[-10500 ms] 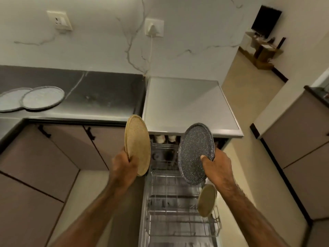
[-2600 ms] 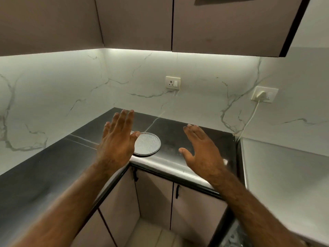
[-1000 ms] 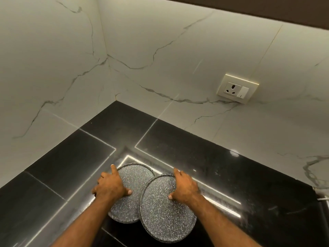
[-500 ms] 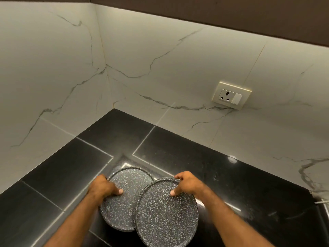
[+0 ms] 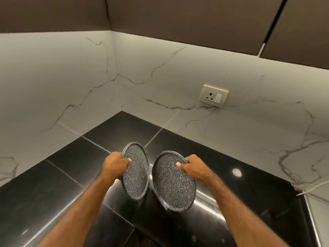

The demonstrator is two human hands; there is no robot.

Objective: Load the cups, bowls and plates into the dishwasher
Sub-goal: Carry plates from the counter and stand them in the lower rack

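The surface is a glossy black stone counter that fills a corner below white veined marble walls. Thin pale seams divide it into slabs, and glare spots its polish. At its right end a white cable reaches the edge, beside a grey metal top.

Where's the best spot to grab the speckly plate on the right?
The right plate is thin, flat and tilted up, so pinch its rim near the top, coming from the right, thumb on the face, fingers behind, as the right hand does.

R plate back, cable end unseen
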